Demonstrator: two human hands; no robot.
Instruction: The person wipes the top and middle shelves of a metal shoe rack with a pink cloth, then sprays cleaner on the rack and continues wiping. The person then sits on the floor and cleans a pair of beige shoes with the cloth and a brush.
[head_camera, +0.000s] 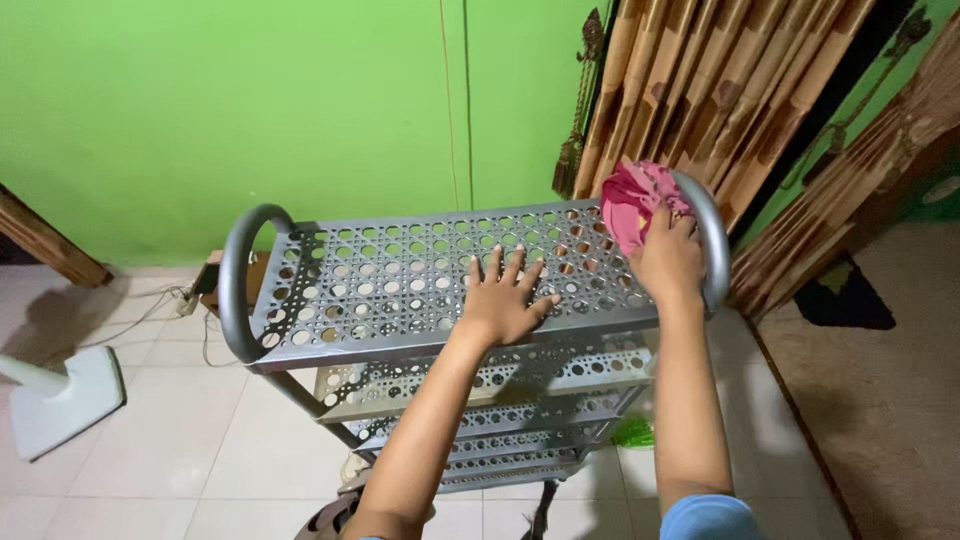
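Observation:
A grey metal rack with perforated shelves stands in front of me on a tiled floor. My left hand lies flat, fingers spread, on the top shelf near its front edge. My right hand presses a pink cloth against the far right end of the top shelf, beside the curved grey side handle. Lower shelves show beneath my arms.
A green wall rises behind the rack. Brown patterned curtains hang at the right. A white fan base sits on the floor at the left, with cables near the wall. A brown carpet lies at the right.

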